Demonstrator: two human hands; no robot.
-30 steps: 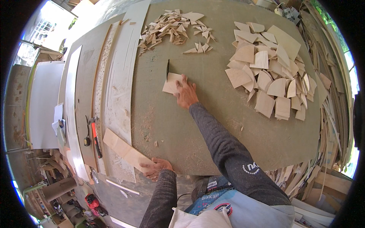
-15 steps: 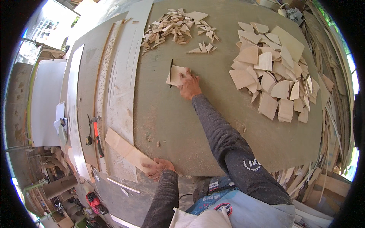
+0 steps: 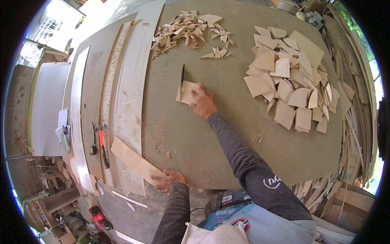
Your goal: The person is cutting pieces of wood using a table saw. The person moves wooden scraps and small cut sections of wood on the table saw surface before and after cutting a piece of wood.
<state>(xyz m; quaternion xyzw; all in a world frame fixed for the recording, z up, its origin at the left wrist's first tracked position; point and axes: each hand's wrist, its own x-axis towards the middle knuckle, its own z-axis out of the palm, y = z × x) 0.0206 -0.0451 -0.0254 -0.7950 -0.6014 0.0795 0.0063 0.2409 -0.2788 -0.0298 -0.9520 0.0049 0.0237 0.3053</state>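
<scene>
My right hand (image 3: pixel 204 101) grips a small pale plywood piece (image 3: pixel 189 92) flat on the table, its fingers over the right side. That piece lies against a thin dark saw blade (image 3: pixel 183 75) standing up from the brown-green saw table (image 3: pixel 195 150). Left of the blade sits a narrow pale sliver (image 3: pixel 178 94). Near the table's front edge, my left hand (image 3: pixel 170 181) holds the near end of a long plywood strip (image 3: pixel 134 157), its fingers across the top. The strip slants away to the left over a whitish board (image 3: pixel 131 97).
Small triangular offcuts (image 3: pixel 189 30) are heaped at the far side. On the right is a large pile of rounded-corner plywood pieces (image 3: pixel 290 77). A hammer (image 3: pixel 103 148) and a tape measure (image 3: pixel 93 150) lie at left. Stacked sheets (image 3: pixel 359 97) line the right edge.
My right hand has drawn the small plywood piece toward me along the blade, and more of the blade shows beyond it. The left hand and the strip stay nearly in place.
</scene>
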